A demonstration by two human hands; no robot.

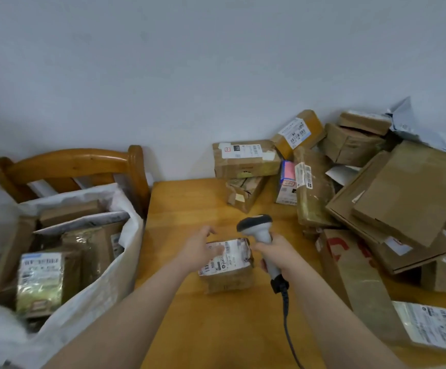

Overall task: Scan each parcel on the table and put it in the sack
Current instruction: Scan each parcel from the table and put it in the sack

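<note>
Here, the right hand [275, 253] grips the scanner [259, 230] right beside the parcel [230, 265] in the middle of the frame. The left hand [199, 250] lies loose on top of it. The sack [102, 283] sits lower left.

Reaches forward with both bare forearms, entering from the bottom edge and converging toward mid-frame. Extends left hand [199, 250] palm down, fingers fairly straight and slightly spread, thumb angled toward the right. Lays it over the left part of the small parcel [230, 267] top, apparently touching; blur hides exact contact. Wraps right hand [275, 253] round the scanner [256, 223] handle, fingers curled tight, wrist roughly in line with forearm, scanner head sticking up past the knuckles. Holds both hands just beside each other, apart, at about the same reach.
</note>
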